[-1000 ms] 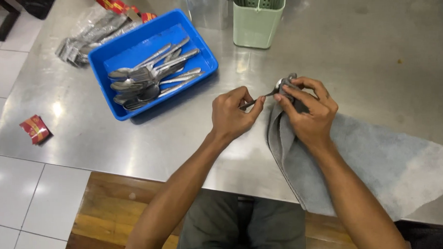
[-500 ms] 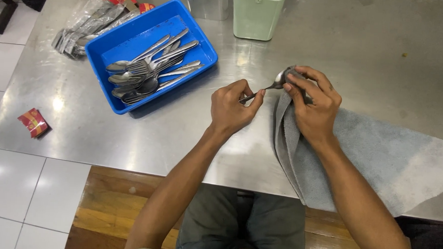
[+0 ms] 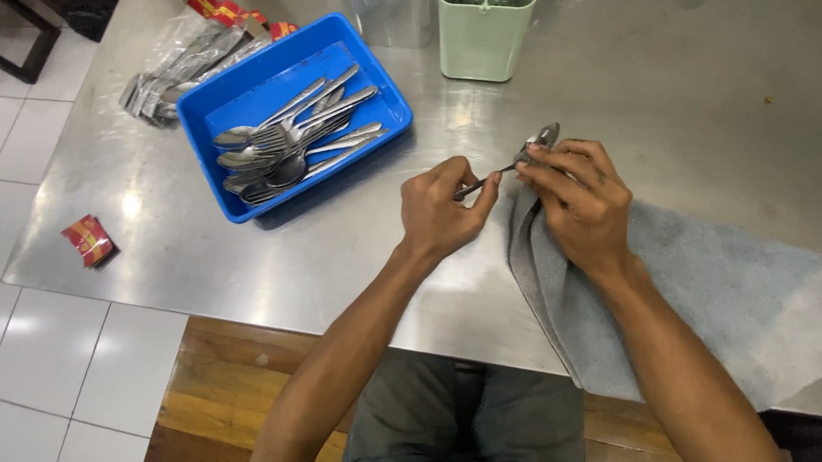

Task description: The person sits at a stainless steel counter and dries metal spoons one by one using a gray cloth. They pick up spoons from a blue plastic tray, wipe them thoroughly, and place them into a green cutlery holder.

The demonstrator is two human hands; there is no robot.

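Observation:
My left hand (image 3: pixel 441 207) pinches the handle end of a metal spoon (image 3: pixel 515 161) over a steel table (image 3: pixel 616 101). My right hand (image 3: pixel 578 200) wraps a corner of a grey-blue cloth (image 3: pixel 691 295) around the spoon's bowl. The rest of the cloth lies spread on the table to the right, under my right forearm. A blue plastic tray (image 3: pixel 380 84) with several spoons and forks (image 3: pixel 291 136) lies to the left of my hands.
A pale green cutlery holder (image 3: pixel 484 38) stands at the back. Plastic bags of cutlery (image 3: pixel 175 68) lie beyond the tray at the back left. A small red packet (image 3: pixel 88 239) lies near the table's left front corner. White floor tiles lie below.
My hands stay joined on the spoon. The right hand's fingers have shifted along the cloth-covered bowl. The view has shifted slightly.

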